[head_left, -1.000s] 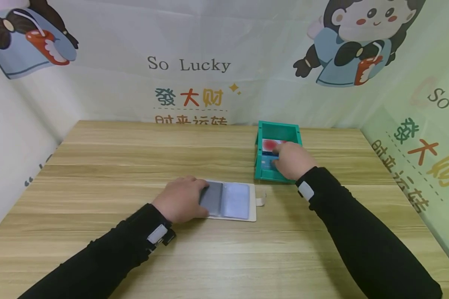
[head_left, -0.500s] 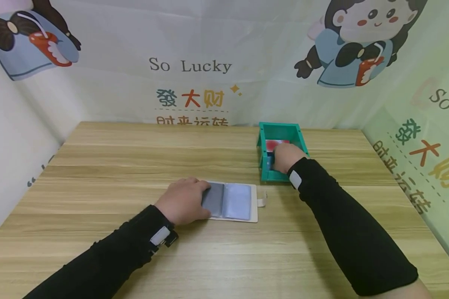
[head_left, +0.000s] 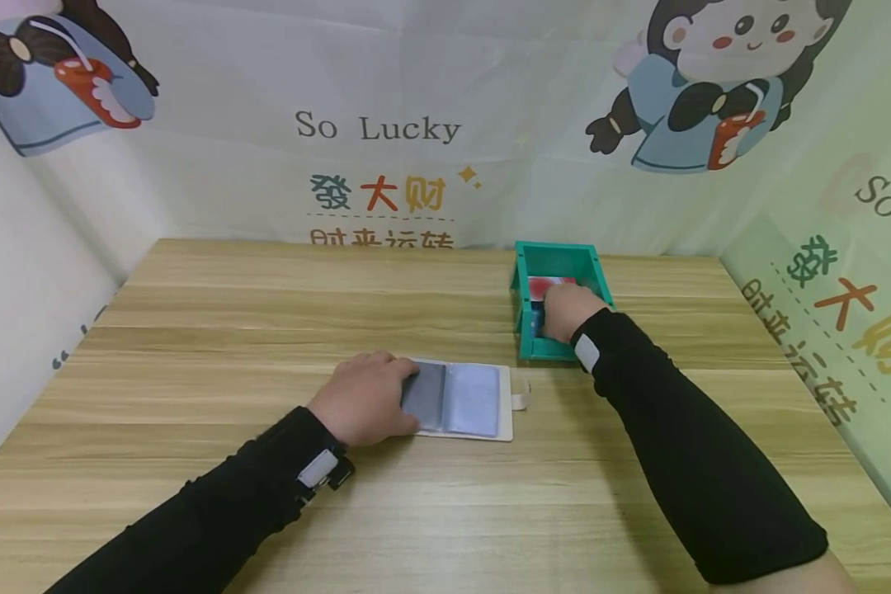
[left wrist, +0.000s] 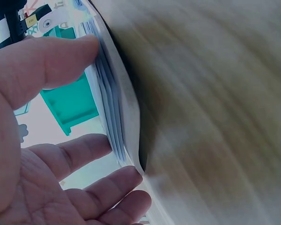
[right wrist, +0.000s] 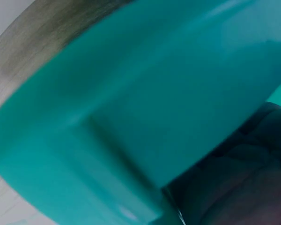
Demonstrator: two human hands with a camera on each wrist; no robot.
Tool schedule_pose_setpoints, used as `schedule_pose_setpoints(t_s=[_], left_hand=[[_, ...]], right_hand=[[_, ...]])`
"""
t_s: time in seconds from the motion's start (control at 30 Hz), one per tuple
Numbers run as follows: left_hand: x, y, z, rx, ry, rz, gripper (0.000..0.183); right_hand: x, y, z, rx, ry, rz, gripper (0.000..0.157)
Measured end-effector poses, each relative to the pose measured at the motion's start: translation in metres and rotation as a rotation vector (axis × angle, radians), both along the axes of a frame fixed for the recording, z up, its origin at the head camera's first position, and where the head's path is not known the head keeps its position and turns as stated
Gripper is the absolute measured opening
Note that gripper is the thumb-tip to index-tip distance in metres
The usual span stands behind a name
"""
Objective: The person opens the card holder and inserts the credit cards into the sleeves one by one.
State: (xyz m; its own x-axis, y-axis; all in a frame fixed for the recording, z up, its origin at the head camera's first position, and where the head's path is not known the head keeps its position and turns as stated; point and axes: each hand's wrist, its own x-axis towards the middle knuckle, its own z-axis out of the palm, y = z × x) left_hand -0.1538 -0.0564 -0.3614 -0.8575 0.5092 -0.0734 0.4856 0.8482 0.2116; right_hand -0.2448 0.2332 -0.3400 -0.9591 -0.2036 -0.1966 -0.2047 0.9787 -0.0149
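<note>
An opened card album [head_left: 471,400] with a pale cover and clear plastic sleeves lies on the wooden table. My left hand [head_left: 364,398] rests on its left side, thumb and fingers spread at the edge. In the left wrist view the thumb [left wrist: 79,49] lies against the stacked sleeves [left wrist: 105,93], and the fingers reach their side. My right hand [head_left: 568,312] is down inside a green box [head_left: 557,256], over a blue card [head_left: 537,320]. A red and white card [head_left: 545,286] shows beyond the knuckles. The right fingertips are hidden, so I cannot tell whether they hold a card.
The green box stands near the table's far edge, and its wall [right wrist: 178,103] fills much of the right wrist view. A strap tab [head_left: 520,401] sticks out from the album's right side. Printed cloth [head_left: 416,82] hangs behind and beside the wooden table [head_left: 267,305].
My right hand has gone deeper into the green box, its fingertips dropping out of sight, and the box has shifted slightly right. My left hand stays on the album.
</note>
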Motion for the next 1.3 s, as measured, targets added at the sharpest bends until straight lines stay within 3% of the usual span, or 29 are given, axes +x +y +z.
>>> schedule_pose_setpoints(t_s=[0.2, 0.6, 1.0, 1.2, 1.3], left_hand=[[0.001, 0.001, 0.001, -0.001, 0.002, 0.0, 0.07], [0.001, 0.0, 0.001, 0.005, -0.009, 0.006, 0.07], [-0.001, -0.001, -0.001, 0.009, -0.012, 0.011, 0.071], [-0.001, -0.001, -0.001, 0.011, -0.013, 0.012, 0.071], [0.0, 0.0, 0.0, 0.011, -0.011, 0.01, 0.071]], right_hand=[[0.0, -0.001, -0.001, -0.016, -0.004, -0.016, 0.012], [0.007, -0.002, 0.0, -0.106, 0.079, -0.042, 0.019], [0.023, 0.004, 0.013, -0.316, 0.135, -0.069, 0.027], [0.033, 0.012, 0.018, -0.442, 0.214, -0.109, 0.028], [0.039, 0.015, 0.024, -0.514, 0.311, -0.135, 0.028]])
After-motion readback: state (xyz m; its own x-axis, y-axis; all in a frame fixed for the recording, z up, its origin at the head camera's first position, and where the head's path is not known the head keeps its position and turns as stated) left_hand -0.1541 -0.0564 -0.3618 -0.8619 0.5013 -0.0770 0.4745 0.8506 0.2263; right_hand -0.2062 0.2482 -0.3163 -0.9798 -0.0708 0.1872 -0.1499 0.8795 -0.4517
